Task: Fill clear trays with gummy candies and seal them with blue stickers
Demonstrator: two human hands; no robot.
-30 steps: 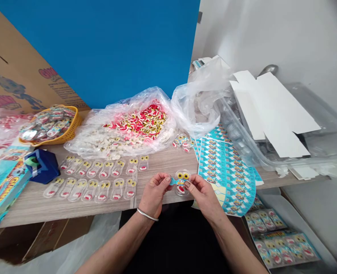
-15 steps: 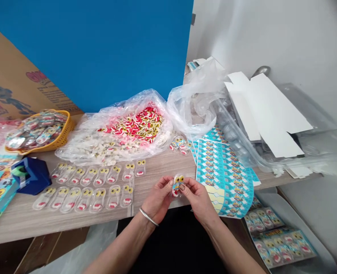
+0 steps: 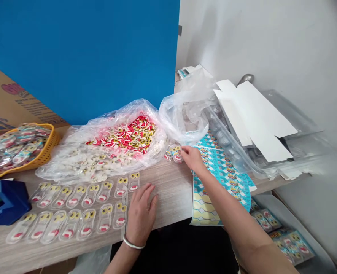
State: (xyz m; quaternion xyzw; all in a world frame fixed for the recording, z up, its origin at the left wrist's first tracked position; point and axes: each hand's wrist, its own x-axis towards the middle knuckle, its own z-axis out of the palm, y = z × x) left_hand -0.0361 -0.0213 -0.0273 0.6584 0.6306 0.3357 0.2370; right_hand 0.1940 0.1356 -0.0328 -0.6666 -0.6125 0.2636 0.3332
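My right hand (image 3: 193, 158) reaches to the back of the table, thumb and fingertips pinched on the edge of a small clear candy pack (image 3: 177, 156). That pack lies against a few similar labelled packs (image 3: 169, 153) beside the plastic bag. My left hand (image 3: 141, 213) rests low over the table front, fingers stretched and slightly apart, holding nothing. Left of it, two rows of clear plastic shells (image 3: 88, 224) hold yellow eye-shaped and red-and-white mouth-shaped pieces. Under my right forearm lie blue printed label sheets (image 3: 211, 186), partly peeled to yellow backing at the front.
An open plastic bag (image 3: 123, 133) of loose red, white and yellow pieces lies at the back. At left stand a yellow basket (image 3: 53, 144) of packs and a blue tape dispenser (image 3: 10, 201). A clear bin (image 3: 237, 152) with white card (image 3: 259, 114) is at right.
Both hands held a labelled pack together before. My right hand has moved forward with it to the small pile; my left hand let go and shifted left. The view has turned slightly left-to-right.
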